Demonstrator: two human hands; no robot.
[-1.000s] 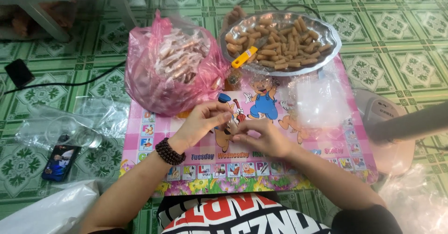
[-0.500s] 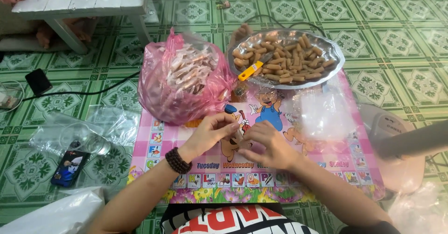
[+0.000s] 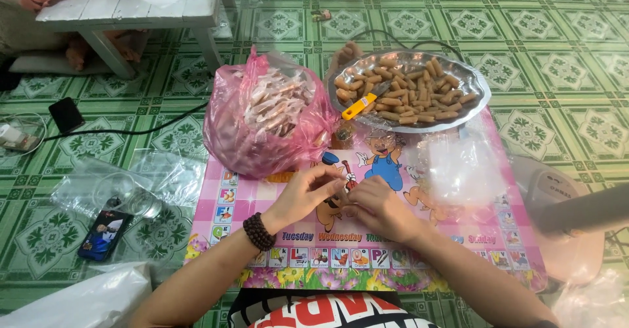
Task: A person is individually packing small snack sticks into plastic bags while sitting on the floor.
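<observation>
Scene, left to right. A smartphone (image 3: pixel 103 234) lies face up on the green tiled floor (image 3: pixel 563 59), with crumpled clear plastic bags (image 3: pixel 131 184) just beside it. A pink plastic bag (image 3: pixel 262 122) filled with wrapped rolls stands on the far left part of a pink children's play mat (image 3: pixel 458 262).

Hands. The left hand (image 3: pixel 303 196), with a dark bead bracelet (image 3: pixel 259 231) at its wrist, and the right hand (image 3: pixel 378 207) meet over the middle of the mat. The fingers of both hands are pinched narrow on one small brown roll (image 3: pixel 346 185), held just above the mat between the fingertips. Whether a wrapper is already around the roll cannot be told.

Further right. A round metal tray (image 3: pixel 477 102) holds a heap of unwrapped brown rolls (image 3: pixel 413 92) and a yellow-handled tool (image 3: pixel 360 105). A stack of small clear bags (image 3: pixel 458 164) lies on the mat near the right hand.

Step in hand, as judged: one roll is being worked at the fingertips, probably being wrapped or sealed.

Next move, as judged: it calls for a steady two-handed pinch on the roll and a free hand to reach the pink bag or the tray.
</observation>
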